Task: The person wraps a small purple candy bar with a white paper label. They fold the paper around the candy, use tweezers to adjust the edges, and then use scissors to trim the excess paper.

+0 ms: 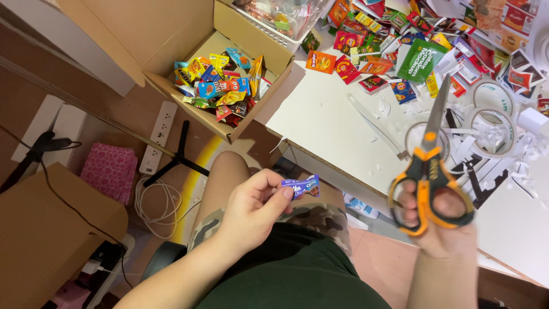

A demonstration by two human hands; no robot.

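My left hand pinches a tiny purple and blue snack packet between thumb and fingertips, above my lap. My right hand grips orange and black scissors by the handles, with the shut blades pointing up over the white table. The two hands are apart. An open cardboard box to the upper left holds several colourful miniature packets.
Many small printed packets and paper scraps litter the table's far right, with clear tape rolls among them. A white basket sits behind the box. On the floor lie a power strip, cables, a pink cloth and a brown box.
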